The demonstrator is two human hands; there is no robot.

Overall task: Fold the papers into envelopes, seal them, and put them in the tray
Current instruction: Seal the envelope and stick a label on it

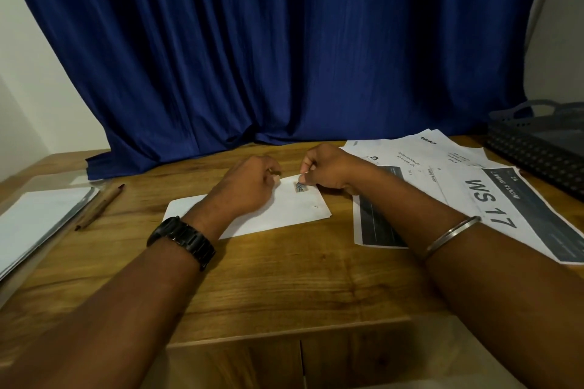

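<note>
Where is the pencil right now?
In the head view the pencil lies on the left of the desk, beside the stack of white paper, left of the envelope.

The left hand (249, 186) rests on the envelope (284, 213); right hand (328, 167) pinches a sticker (301, 188).

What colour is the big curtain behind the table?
The curtain is deep blue, plain, with vertical folds; the head view shows it best.
</note>
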